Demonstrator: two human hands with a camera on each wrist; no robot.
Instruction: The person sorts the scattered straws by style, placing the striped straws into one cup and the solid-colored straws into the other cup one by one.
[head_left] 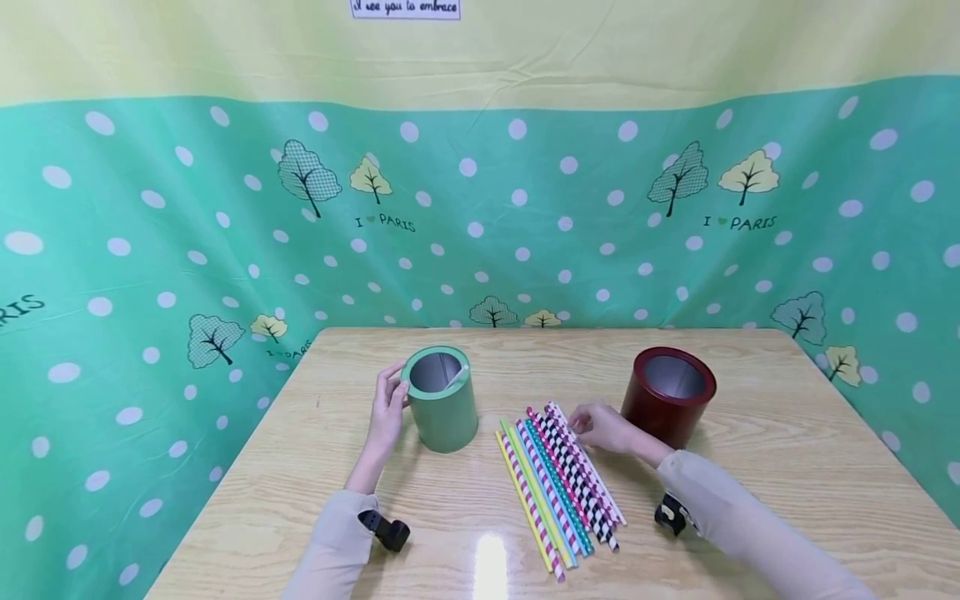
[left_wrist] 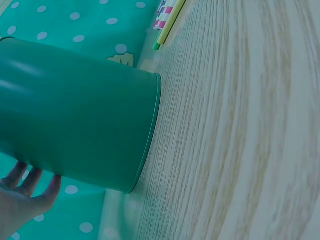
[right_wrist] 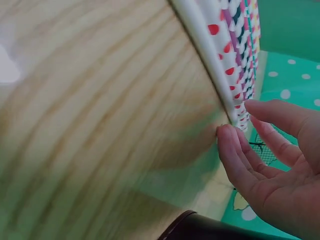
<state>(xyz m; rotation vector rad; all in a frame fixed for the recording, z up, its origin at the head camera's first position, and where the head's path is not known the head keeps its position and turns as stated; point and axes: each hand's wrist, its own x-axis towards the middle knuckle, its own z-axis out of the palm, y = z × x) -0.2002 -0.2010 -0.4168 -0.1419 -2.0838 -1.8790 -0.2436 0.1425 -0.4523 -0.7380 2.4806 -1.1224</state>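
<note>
My left hand [head_left: 389,400] rests its fingertips against the left side of a green tin [head_left: 444,421], near the rim. The tin stands upright, and a pale straw [head_left: 458,377] leans inside its mouth. In the left wrist view the fingers [left_wrist: 51,190] touch the tin's wall. My right hand [head_left: 600,427] is at the far end of a row of patterned paper straws [head_left: 558,487]. Its thumb and fingertips pinch the end of the outermost white straw [right_wrist: 202,42], beside a red-dotted one.
A dark red tin [head_left: 663,408] stands upright just right of my right hand, its mouth facing up. The wooden table [head_left: 300,475] carries everything. Behind it hangs a green and yellow dotted cloth [head_left: 517,200].
</note>
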